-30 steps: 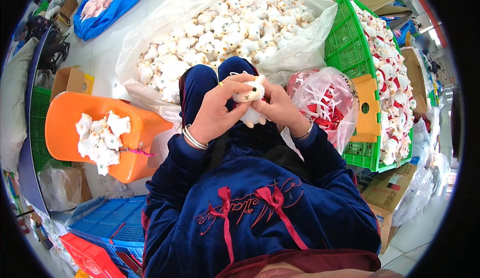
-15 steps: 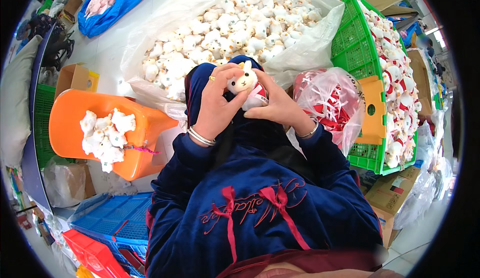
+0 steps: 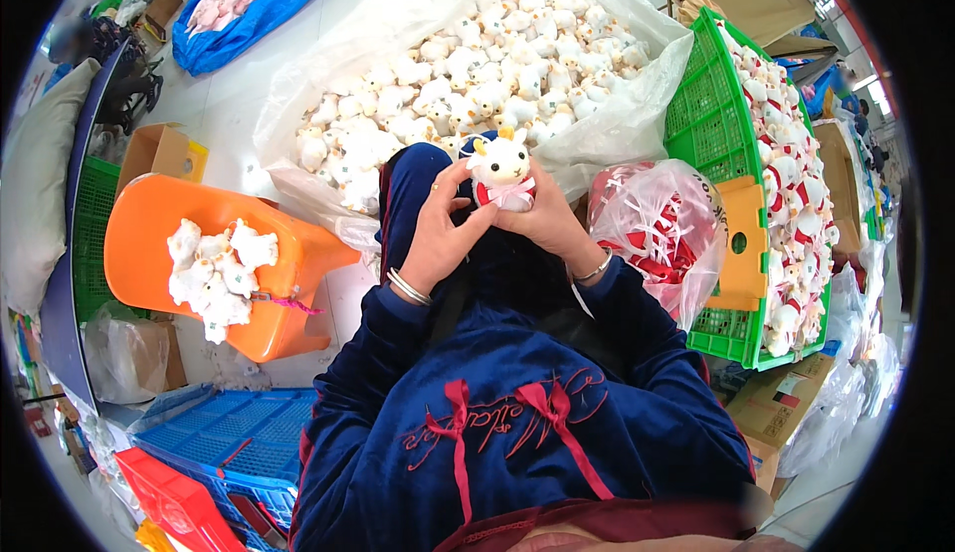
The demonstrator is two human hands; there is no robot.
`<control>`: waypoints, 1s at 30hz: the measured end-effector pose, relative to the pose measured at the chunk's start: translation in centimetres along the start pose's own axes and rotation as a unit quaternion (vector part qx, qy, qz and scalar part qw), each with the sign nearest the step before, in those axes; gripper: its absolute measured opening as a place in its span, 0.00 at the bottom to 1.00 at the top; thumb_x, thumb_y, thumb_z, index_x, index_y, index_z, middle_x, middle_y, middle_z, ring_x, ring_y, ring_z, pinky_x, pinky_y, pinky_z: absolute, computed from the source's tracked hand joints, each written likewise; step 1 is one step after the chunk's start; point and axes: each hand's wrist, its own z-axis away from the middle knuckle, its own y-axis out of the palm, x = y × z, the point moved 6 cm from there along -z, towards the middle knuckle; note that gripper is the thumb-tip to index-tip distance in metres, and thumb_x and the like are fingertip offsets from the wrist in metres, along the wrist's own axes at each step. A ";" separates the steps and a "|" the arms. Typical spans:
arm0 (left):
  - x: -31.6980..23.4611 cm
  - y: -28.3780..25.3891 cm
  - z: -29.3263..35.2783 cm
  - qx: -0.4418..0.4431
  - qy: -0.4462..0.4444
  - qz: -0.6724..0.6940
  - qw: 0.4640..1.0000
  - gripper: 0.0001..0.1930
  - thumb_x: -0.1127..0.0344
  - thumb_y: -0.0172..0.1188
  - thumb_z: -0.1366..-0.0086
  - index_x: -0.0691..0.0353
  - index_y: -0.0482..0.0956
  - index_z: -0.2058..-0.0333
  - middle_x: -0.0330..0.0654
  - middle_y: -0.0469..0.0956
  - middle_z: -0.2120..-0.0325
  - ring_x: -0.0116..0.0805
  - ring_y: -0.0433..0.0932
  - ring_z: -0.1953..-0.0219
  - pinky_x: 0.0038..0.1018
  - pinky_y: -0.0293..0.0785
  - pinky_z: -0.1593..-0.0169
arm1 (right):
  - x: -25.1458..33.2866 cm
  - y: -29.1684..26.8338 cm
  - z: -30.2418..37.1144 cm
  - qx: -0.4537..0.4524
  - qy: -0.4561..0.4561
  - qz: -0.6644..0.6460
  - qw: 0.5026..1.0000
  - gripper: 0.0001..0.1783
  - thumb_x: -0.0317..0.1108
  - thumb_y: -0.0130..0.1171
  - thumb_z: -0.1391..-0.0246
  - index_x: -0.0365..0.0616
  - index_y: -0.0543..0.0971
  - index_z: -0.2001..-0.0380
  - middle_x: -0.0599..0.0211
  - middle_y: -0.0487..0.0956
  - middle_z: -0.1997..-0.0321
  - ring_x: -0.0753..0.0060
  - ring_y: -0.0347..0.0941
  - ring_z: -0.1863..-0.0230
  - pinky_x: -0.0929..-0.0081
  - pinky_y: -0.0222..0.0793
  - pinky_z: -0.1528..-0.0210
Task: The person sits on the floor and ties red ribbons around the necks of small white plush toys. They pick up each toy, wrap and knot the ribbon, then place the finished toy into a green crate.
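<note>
A small white plush goat [image 3: 499, 166] with yellowish horns, a red garment and a pale pink bow sits upright between my hands above my lap, its front toward me. My right hand [image 3: 550, 219] is wrapped around its right side and base. My left hand [image 3: 444, 229] is curled against its left side, with thumb and fingertips at the red garment. Beyond my knees, an open clear plastic sack [image 3: 665, 85] holds a heap of plain white plush toys [image 3: 468, 70]. Beside my right forearm, a clear bag [image 3: 696, 214] contains red garments with pale ribbons.
To the left, an orange stool [image 3: 134, 244] carries several white plush toys [image 3: 221, 274]. A green crate [image 3: 696, 119] on the right is filled with plush toys in red. Blue crates [image 3: 224, 433] stand at lower left, and a blue sack [image 3: 199, 50] of pink pieces lies far left.
The plush goat has turned from tilted to upright, so its bow and both horns now show. My left hand has slid down from its head to its side.
</note>
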 end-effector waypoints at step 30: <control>-7.1 0.5 -0.1 -0.092 0.133 -0.265 0.951 0.19 0.70 0.69 0.44 0.64 0.78 0.54 0.50 0.79 0.57 0.54 0.74 0.52 0.41 0.72 0.48 | 8.0 0.9 -2.3 0.020 -0.169 0.313 0.934 0.26 0.50 0.71 0.45 0.39 0.76 0.58 0.50 0.80 0.69 0.44 0.79 0.66 0.59 0.74 0.64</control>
